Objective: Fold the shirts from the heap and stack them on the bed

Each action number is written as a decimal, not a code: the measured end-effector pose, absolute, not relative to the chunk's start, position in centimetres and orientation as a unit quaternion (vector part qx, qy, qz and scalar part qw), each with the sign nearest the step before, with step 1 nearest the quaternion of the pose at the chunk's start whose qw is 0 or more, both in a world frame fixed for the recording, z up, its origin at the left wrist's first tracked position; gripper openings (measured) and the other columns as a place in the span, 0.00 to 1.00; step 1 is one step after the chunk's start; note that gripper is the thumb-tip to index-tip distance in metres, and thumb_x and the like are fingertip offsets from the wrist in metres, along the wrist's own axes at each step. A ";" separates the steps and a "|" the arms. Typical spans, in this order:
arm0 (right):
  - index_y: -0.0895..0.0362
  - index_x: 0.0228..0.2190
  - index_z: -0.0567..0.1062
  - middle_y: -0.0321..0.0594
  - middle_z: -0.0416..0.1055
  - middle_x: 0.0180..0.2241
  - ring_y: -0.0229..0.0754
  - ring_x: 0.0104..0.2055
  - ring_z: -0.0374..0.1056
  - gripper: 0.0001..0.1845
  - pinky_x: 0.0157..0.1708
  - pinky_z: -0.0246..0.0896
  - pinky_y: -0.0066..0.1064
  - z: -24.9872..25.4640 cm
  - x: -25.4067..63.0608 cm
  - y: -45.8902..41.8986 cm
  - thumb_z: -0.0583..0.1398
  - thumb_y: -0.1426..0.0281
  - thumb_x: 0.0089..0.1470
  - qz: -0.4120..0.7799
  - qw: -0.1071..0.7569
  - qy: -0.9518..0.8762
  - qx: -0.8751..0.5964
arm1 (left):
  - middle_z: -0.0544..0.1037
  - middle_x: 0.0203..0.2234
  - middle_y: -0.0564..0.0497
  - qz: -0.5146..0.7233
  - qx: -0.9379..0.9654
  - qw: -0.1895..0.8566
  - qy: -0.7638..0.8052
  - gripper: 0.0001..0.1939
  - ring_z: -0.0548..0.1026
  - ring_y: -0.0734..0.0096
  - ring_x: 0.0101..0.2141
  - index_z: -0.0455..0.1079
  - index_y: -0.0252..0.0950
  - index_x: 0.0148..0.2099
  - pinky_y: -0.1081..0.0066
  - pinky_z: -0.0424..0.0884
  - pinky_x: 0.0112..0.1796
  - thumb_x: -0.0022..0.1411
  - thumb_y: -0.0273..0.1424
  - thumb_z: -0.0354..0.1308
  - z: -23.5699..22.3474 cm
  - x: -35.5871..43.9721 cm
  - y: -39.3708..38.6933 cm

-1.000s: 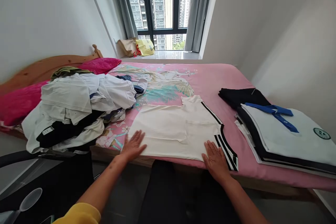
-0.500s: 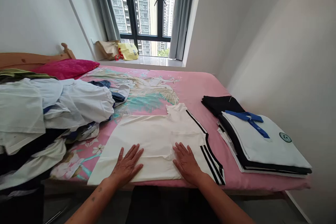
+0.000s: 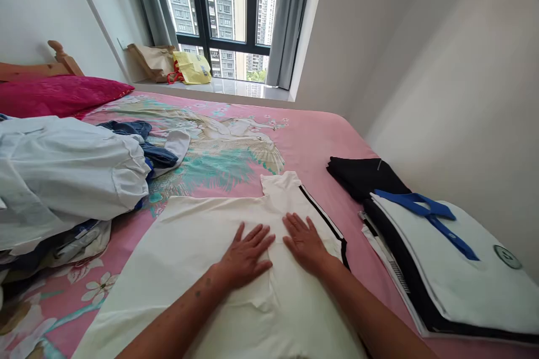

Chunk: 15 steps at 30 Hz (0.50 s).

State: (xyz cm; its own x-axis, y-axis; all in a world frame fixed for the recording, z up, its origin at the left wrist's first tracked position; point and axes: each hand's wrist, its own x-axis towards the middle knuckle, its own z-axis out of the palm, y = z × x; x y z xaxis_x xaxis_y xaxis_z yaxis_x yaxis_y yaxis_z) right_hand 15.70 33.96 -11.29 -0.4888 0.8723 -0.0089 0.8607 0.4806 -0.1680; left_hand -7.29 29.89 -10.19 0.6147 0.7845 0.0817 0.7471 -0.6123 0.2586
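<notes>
A white T-shirt (image 3: pixel 197 241) with black trim along its sleeve and collar edge lies spread on the bed in front of me. My left hand (image 3: pixel 248 255) rests flat on the middle of the shirt, fingers spread. Just to its right, my right hand (image 3: pixel 306 242) presses flat on the cloth below the far sleeve, fingers stretched out. Neither hand grips anything. Small wrinkles show in the fabric between and below the hands. Part of the black-striped right edge is hidden behind my right forearm.
Loose clothes (image 3: pixel 76 168) are heaped on the left. A folded stack with a blue-collared white shirt (image 3: pixel 455 269) and black garments (image 3: pixel 366 176) lies at right, by the wall. Beyond are a red pillow (image 3: pixel 63 92), a paper bag (image 3: pixel 154 61) and a yellow bag (image 3: pixel 191 67).
Both hands have slid forward over the shirt, toward the far sleeve, and the left has come closer to the right. The view has moved in nearer to the bed.
</notes>
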 end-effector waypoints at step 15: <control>0.52 0.63 0.45 0.41 0.34 0.66 0.45 0.67 0.29 0.34 0.61 0.28 0.51 -13.0 17.0 48.6 0.45 0.55 0.59 0.079 0.096 -0.782 -0.611 | 0.63 0.58 0.48 0.116 0.706 0.009 0.699 0.27 0.59 0.57 0.58 0.64 0.40 0.58 0.50 0.48 0.58 0.56 0.35 0.43 -13.3 -29.9 42.2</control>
